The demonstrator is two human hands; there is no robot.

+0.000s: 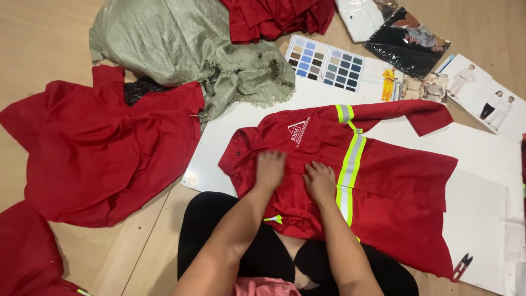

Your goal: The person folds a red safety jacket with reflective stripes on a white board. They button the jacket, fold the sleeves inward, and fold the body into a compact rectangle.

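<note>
Head view: left hand (270,169) and right hand (320,181) pressed flat, fingers together, on red work shirt (383,181) with reflective stripe (350,164); no grip closed on cloth, palms down as if smoothing. Shirt spread over white board (482,164) on floor, directly under both palms. Thread snips (462,267) well apart, right.

– Where can I pass?
– I see bare white board (482,219) right of the red work shirt (383,181), with only small snips (462,267) near its lower edge.
– And left?
– A red garment pile (104,153) and grey-green sack (181,44) crowd the floor (33,38).
</note>
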